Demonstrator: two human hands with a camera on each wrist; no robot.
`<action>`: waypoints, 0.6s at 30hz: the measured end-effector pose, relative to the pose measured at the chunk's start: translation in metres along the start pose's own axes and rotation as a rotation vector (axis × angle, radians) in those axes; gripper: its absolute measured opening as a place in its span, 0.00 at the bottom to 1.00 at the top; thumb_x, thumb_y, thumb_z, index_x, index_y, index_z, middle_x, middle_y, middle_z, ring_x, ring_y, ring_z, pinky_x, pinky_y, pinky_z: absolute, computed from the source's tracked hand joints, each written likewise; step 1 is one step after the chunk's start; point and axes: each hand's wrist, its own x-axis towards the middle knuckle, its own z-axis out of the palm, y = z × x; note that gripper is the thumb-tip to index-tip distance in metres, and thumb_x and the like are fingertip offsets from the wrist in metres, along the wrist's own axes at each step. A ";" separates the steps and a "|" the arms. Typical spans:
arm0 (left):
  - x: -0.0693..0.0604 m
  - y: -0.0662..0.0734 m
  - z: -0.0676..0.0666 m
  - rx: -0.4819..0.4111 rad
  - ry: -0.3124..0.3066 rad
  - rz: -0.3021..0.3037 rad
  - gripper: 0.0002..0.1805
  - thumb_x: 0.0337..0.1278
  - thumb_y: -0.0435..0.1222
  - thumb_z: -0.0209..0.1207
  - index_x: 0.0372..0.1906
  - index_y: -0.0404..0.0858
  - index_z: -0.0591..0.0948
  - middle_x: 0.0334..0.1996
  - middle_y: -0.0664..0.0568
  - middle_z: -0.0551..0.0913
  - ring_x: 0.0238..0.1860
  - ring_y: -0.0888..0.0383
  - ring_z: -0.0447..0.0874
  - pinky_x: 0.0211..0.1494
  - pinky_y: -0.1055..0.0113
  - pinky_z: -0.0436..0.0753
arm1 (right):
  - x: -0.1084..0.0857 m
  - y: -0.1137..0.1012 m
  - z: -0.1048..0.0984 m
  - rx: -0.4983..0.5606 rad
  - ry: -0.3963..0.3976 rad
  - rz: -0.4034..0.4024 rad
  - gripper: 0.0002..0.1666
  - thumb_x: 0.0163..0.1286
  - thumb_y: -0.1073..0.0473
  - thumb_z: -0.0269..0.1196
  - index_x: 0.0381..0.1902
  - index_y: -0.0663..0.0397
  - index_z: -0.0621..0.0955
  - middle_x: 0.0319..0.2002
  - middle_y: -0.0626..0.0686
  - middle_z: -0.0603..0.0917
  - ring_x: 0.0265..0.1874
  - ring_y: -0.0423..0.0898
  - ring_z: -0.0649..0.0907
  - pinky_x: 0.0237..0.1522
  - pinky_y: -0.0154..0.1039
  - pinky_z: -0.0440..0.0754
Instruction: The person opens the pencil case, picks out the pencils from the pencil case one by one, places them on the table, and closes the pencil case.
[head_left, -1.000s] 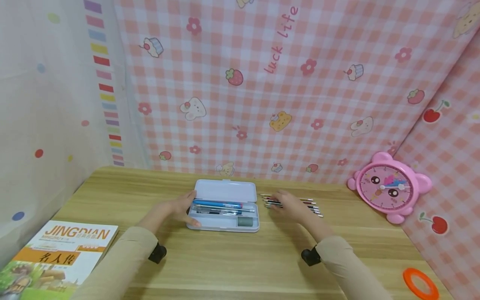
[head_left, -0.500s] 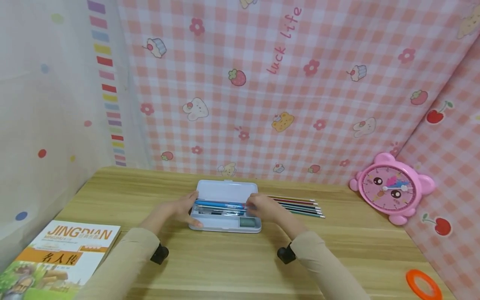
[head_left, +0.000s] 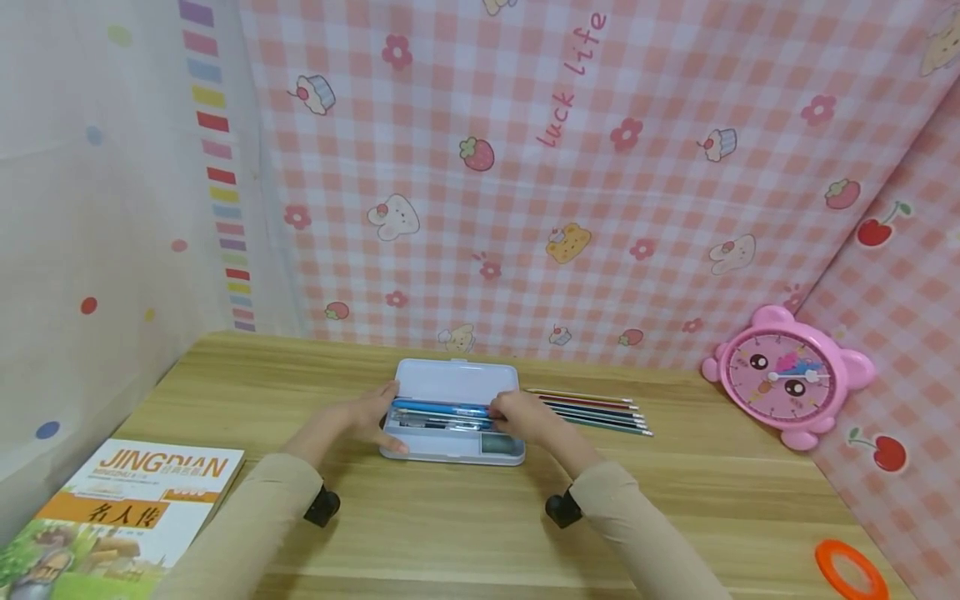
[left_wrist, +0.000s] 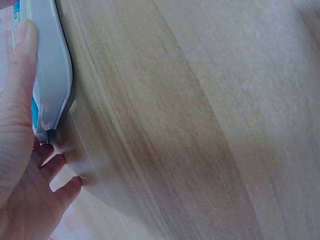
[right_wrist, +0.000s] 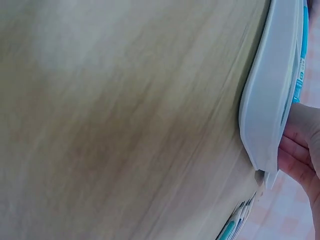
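An open white pencil case (head_left: 427, 452) stands at the back middle of the table, its lid (head_left: 456, 381) tipped back. Inside lie a blue pen (head_left: 438, 407), several slimmer pens and a dark green eraser-like block (head_left: 498, 444). My left hand (head_left: 367, 419) grips the case's left end, thumb (left_wrist: 22, 65) on the near rim and other fingers round the end. At the right end, my right hand (head_left: 528, 419) reaches in with curled fingers and pinches the blue pen's end; its fingertips are partly hidden. Beside it several pencils (head_left: 600, 412) lie in a row on the table.
A book (head_left: 127, 508) lies at the front left. On the right a pink clock (head_left: 783, 379) leans against the cloth wall, and an orange ring (head_left: 851, 571) lies near the table's right edge. Checked cloth (head_left: 450, 208) hangs behind the table.
My right hand has moved left, off the row of pencils and onto the pens at the case's right end. The left hand has kept its hold on the case.
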 end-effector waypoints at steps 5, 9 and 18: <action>0.001 -0.001 0.000 -0.010 -0.004 0.004 0.65 0.40 0.56 0.65 0.68 0.23 0.39 0.70 0.30 0.39 0.71 0.36 0.39 0.72 0.46 0.47 | -0.003 0.001 -0.003 -0.046 0.005 -0.037 0.05 0.61 0.64 0.60 0.27 0.58 0.81 0.26 0.50 0.80 0.25 0.40 0.74 0.30 0.34 0.77; 0.001 -0.002 0.000 -0.017 0.000 0.021 0.67 0.37 0.59 0.65 0.68 0.22 0.39 0.70 0.29 0.40 0.70 0.35 0.39 0.72 0.45 0.47 | -0.008 0.002 -0.009 -0.031 0.010 -0.067 0.05 0.62 0.65 0.60 0.32 0.60 0.82 0.30 0.53 0.81 0.30 0.43 0.79 0.35 0.36 0.80; 0.002 -0.003 0.001 -0.006 0.001 0.024 0.65 0.39 0.57 0.65 0.68 0.22 0.39 0.70 0.29 0.39 0.70 0.34 0.39 0.72 0.45 0.48 | -0.017 0.003 -0.018 0.012 0.023 -0.015 0.07 0.64 0.65 0.58 0.38 0.61 0.81 0.35 0.54 0.82 0.36 0.46 0.82 0.39 0.38 0.81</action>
